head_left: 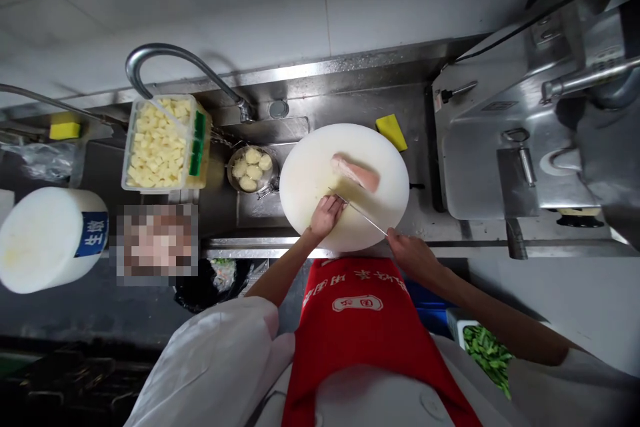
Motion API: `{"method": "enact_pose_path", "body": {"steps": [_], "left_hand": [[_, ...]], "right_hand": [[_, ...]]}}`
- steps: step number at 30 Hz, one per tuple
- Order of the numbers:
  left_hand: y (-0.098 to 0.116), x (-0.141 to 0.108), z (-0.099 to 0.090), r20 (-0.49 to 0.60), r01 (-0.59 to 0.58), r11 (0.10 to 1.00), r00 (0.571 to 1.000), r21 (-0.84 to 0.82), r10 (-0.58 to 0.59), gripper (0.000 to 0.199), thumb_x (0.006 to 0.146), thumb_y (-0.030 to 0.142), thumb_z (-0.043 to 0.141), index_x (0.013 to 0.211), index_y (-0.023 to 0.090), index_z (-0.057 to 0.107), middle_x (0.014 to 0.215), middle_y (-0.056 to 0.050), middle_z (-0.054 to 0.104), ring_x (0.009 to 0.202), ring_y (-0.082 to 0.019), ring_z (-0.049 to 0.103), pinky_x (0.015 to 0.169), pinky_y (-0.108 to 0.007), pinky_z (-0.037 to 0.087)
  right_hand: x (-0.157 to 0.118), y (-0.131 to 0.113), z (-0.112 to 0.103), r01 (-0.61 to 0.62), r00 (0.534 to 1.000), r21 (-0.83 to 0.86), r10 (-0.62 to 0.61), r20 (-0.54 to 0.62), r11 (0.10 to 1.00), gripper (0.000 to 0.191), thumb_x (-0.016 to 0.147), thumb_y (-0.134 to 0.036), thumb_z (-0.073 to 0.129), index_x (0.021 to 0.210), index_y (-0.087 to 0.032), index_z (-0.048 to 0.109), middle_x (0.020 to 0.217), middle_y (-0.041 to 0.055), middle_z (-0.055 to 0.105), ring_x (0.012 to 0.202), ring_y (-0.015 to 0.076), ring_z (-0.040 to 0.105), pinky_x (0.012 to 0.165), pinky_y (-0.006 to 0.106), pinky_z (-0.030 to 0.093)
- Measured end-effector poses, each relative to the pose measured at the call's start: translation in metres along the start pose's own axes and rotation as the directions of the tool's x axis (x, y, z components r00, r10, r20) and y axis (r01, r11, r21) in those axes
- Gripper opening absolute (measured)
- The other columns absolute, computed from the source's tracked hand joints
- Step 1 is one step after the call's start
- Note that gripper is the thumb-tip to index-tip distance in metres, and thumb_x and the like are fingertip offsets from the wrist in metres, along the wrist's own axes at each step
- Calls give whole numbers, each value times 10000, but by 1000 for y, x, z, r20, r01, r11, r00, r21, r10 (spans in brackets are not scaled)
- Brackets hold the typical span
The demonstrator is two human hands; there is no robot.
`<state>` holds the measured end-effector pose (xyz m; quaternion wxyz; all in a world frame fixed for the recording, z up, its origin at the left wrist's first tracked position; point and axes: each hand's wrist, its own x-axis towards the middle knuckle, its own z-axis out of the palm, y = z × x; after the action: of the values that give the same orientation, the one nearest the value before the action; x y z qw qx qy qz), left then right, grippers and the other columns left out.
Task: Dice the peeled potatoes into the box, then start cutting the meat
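A round white cutting board (300,173) lies on the steel counter in front of me. My right hand (407,248) is closed around the handle of a knife (369,218), whose thin blade points left across the board. Beside the blade, my left hand (327,215) presses down on the board with its fingers bent and together; whatever lies under them is hidden. A pale pink slab of meat (356,172) rests on the board just beyond the blade, apart from both hands.
Left of the board stand a pot (253,170) of peeled potatoes and a clear tub (125,170) of pale cubes under a curved faucet (187,57). A yellow sponge (391,131) lies behind the board. A steel machine (475,173) borders the right. Greens (487,353) sit below right.
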<state>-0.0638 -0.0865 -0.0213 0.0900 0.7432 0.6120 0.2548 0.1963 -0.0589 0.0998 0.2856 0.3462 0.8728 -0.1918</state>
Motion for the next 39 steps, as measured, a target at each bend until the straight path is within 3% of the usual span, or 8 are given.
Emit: {"method": "enact_pose_path", "body": {"steps": [6,10,14,21,24,29,36,39], "left_hand": [[-2,-4,2,8,23,1000,1000,-6,-23,283,1046,312,437,1152,177,662,1071,-109,666,1002,-217,597,920,-398,537],[-2,-3,2,16,27,1000,1000,-5,-27,262,1040,301,454,1139,179,664,1033,-108,669,998,-223,603,907,-397,533],[-2,-2,0,32,9,1000,999,0,-9,265,1043,293,444,1135,177,664,1008,-98,668,959,-220,603,888,-397,532],[-1,-4,0,8,11,1000,1000,-25,-11,270,1041,295,450,1158,164,656,1063,-108,670,1005,-223,585,911,-385,523],[-2,-4,1,22,27,999,999,-47,-26,292,1046,303,436,1209,165,635,1125,-120,670,1054,-224,593,947,-399,516],[-3,-4,2,77,50,996,996,-69,-45,320,1055,320,400,1218,174,635,1035,-110,672,1000,-223,612,909,-410,531],[-2,-6,-2,-1,66,994,998,-86,-66,269,1046,300,439,1185,174,633,1095,-118,657,1055,-222,601,923,-413,523],[-2,-6,0,-16,35,996,999,-86,-37,240,1045,284,442,1124,168,637,1065,-108,659,1031,-216,599,907,-406,528]], "right_hand": [[50,-11,-24,34,999,26,-34,-4,999,328,975,-72,362,1293,-53,438,1002,197,710,980,266,719,796,305,498],[25,0,-21,68,997,45,-67,-25,997,295,998,-110,344,1274,-72,441,950,174,712,922,267,729,757,307,508],[3,2,-17,28,999,32,-29,43,999,259,1018,-146,315,1212,-87,475,911,167,708,864,270,733,705,300,515],[66,-23,-49,70,998,56,-70,-2,996,350,982,-52,327,1311,-34,445,1033,211,707,999,269,716,799,309,513],[56,-13,-42,57,998,71,-55,-24,996,312,991,-81,340,1282,-74,455,962,178,718,934,262,728,781,303,507],[22,1,-22,56,997,91,-61,46,994,276,1021,-178,343,1248,-71,459,931,178,715,882,269,734,750,301,506],[84,-29,-46,16,1000,104,-16,-2,994,350,1005,-85,260,1244,-61,515,1017,199,721,991,271,720,820,320,499],[73,-21,-51,3,1000,73,-3,6,997,321,1005,-102,290,1231,-69,516,965,178,724,956,265,726,793,302,495]]}}
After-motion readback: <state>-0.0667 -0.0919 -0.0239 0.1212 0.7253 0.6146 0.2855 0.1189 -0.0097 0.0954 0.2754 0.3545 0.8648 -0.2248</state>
